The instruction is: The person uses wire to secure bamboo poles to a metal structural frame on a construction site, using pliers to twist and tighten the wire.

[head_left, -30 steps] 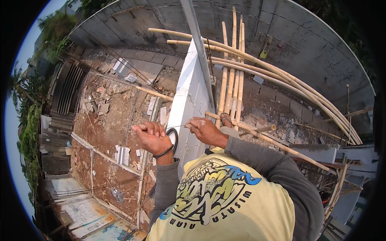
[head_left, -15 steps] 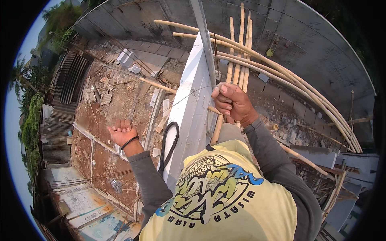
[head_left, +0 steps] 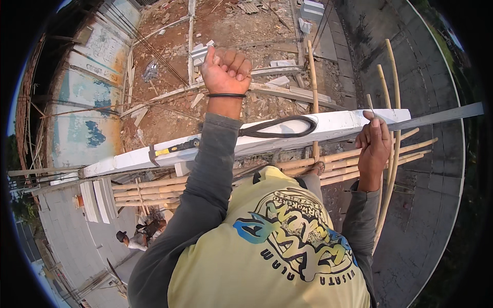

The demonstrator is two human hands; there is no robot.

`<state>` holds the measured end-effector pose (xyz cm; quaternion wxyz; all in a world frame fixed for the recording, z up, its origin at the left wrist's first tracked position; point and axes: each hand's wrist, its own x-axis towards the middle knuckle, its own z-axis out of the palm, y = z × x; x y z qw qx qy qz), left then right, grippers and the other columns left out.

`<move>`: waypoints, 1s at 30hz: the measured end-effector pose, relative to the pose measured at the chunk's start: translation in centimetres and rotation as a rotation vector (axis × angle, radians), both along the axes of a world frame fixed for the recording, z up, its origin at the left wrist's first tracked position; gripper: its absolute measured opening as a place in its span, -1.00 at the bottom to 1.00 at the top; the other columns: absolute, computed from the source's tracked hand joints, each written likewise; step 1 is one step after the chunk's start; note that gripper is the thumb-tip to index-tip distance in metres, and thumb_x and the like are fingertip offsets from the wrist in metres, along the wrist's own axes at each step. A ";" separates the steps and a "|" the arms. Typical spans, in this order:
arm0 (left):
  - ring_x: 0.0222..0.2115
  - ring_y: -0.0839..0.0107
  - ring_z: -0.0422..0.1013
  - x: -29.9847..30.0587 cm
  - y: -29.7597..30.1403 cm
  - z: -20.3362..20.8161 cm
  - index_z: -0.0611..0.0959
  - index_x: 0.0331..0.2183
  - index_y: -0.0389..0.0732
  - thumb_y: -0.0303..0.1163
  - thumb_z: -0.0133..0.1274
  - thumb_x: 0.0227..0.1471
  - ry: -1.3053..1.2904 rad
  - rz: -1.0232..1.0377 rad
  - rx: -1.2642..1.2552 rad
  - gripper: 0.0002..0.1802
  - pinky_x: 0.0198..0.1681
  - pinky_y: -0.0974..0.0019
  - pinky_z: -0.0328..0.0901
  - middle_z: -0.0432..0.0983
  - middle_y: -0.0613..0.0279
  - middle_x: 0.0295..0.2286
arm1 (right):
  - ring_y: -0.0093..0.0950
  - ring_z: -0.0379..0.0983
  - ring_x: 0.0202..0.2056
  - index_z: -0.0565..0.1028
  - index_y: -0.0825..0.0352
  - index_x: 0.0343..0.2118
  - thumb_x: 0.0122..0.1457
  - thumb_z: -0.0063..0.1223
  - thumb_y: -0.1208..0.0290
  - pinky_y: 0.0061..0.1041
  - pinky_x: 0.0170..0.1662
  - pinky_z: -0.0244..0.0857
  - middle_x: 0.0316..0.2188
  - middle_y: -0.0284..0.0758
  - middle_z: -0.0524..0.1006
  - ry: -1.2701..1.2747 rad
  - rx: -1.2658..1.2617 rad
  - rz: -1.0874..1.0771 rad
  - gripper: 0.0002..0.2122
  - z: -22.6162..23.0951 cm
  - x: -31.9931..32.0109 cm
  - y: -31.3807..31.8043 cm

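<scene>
Lying between both hands (head_left: 226, 69) (head_left: 374, 146): black cable (head_left: 280, 126).

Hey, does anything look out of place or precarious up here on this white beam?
Yes. A hammer with a yellow and black handle lies loose on the narrow white beam, high above the rubble, with a black cable loop lying loose further along. Neither hand touches them: the left hand is fisted, the right hand grips a thin bamboo pole.

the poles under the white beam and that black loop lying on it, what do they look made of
The poles: very likely bamboo, bare and matt, pale tan with ringed joints along round stems. The black loop: probably rubber or plastic-sheathed cable or hose, smooth with a slight sheen, bending in a soft curve. It rests on the white beam, which looks like painted or plastered masonry.
</scene>
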<state>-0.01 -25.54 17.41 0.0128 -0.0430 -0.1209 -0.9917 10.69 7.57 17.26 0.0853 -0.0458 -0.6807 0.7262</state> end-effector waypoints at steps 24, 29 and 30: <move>-0.80 0.55 -0.04 24.0 -15.9 -1.4 0.27 -0.74 -0.01 -0.07 -0.37 0.28 -0.046 0.681 0.084 -0.44 -0.79 0.44 -0.05 0.03 0.47 -0.80 | -0.18 0.46 -0.59 0.47 0.40 -0.29 0.23 -0.14 0.40 -0.21 -0.49 0.34 -0.57 -0.11 0.52 0.575 1.176 0.807 -0.82 -2.2 -7.8 -22.7; -0.80 0.54 -0.05 24.6 -22.2 -2.5 0.24 -0.75 -0.02 -0.15 -0.41 0.27 -0.078 0.930 -0.137 -0.46 -0.77 0.42 -0.08 0.01 0.45 -0.80 | -0.32 0.45 -0.46 0.51 0.47 -0.40 0.23 -0.05 0.35 -0.37 -0.36 0.32 -0.56 -0.16 0.48 -0.043 0.274 2.162 -0.76 0.8 -3.3 -22.7; -0.79 0.54 -0.05 24.7 -22.3 -3.9 0.24 -0.75 -0.02 -0.14 -0.41 0.27 -0.115 0.917 -0.135 -0.46 -0.76 0.42 -0.07 0.02 0.44 -0.80 | -0.40 0.41 -0.51 0.50 0.48 -0.39 0.26 -0.05 0.34 -0.43 -0.41 0.31 -0.59 -0.22 0.45 -0.234 -0.156 2.159 -0.74 2.5 -2.9 -23.2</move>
